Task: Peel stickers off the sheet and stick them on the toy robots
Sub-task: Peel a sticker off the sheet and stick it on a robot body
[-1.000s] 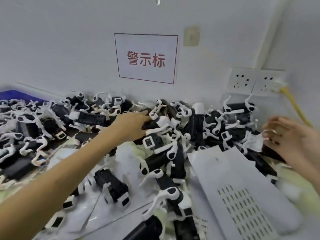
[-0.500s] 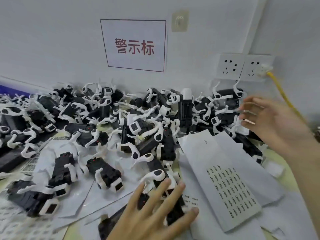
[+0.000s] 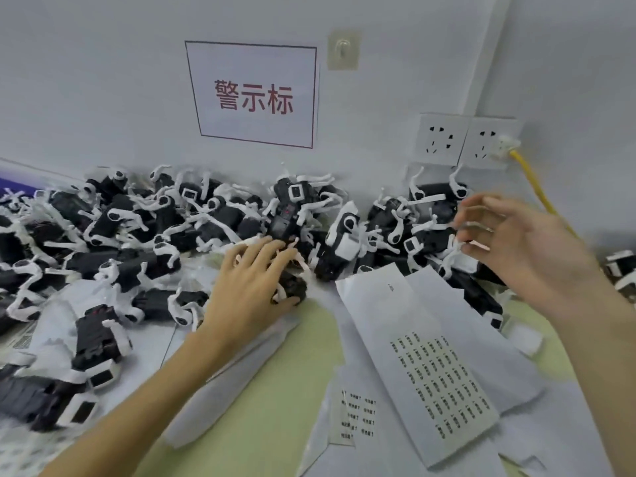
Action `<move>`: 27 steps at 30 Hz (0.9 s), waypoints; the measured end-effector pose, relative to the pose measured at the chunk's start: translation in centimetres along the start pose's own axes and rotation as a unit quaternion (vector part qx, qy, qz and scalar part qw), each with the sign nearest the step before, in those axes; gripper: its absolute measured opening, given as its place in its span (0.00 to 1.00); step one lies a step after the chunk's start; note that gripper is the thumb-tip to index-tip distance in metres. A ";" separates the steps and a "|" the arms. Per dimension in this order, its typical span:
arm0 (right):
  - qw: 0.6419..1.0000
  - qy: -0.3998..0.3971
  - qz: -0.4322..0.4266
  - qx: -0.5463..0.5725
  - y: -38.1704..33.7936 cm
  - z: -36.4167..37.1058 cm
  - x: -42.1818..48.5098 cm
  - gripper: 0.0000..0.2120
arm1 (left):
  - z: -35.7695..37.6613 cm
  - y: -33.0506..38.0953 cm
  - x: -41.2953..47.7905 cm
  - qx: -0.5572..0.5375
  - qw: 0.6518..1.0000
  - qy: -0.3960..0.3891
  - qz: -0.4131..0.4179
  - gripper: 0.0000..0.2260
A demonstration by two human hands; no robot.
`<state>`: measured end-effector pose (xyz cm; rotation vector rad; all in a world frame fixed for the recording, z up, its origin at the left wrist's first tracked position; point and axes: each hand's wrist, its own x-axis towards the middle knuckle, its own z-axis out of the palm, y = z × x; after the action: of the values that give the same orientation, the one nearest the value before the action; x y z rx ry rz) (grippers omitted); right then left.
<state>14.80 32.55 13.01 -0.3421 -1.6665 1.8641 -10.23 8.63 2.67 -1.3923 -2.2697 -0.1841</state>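
A heap of black-and-white toy robots [image 3: 192,222] lies along the wall. My left hand [image 3: 251,284] reaches forward and rests with spread fingers on one black toy robot [image 3: 292,289] at the heap's near edge, the thumb along its near side. My right hand [image 3: 516,256] hovers at the right above the robots, fingers apart and loosely bent. A small pale sliver, maybe a sticker [image 3: 479,244], seems to cling to one fingertip, but it is blurred. The white sticker sheet [image 3: 444,383] with rows of small dark stickers lies between my arms.
A smaller sheet [image 3: 358,418] with a few stickers lies beside the big one, among loose white backing papers [image 3: 241,370] on the green table [image 3: 275,425]. Wall sockets [image 3: 461,141] with a yellow cable [image 3: 531,180] are at the back right, and a red-lettered sign [image 3: 253,96] hangs above the heap.
My left hand moved from near my body forward onto a robot at the heap's edge. My right hand stayed raised at the right. The view shifted slightly.
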 end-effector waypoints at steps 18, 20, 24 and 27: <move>1.000 0.007 -0.005 -0.012 -0.3 0.7 -0.3 0.11 | -3.5 1.6 0.6 -0.412 0.887 0.129 -0.165 0.08; 1.000 -0.004 -0.005 -0.017 -0.1 0.8 -0.2 0.10 | -4.1 1.7 1.0 -0.537 0.797 0.155 -0.230 0.08; 0.999 -0.028 -0.002 -0.018 0.0 0.8 0.0 0.09 | -5.6 1.7 2.2 -0.759 0.515 0.200 -0.343 0.14; 0.999 -0.035 -0.001 -0.013 0.4 0.9 0.1 0.09 | -6.5 3.3 3.0 -0.813 0.454 0.198 -0.305 0.12</move>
<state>14.17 31.87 12.83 -0.2897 -1.7392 1.8736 -6.42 10.33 9.32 -0.5456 -1.5089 -3.0753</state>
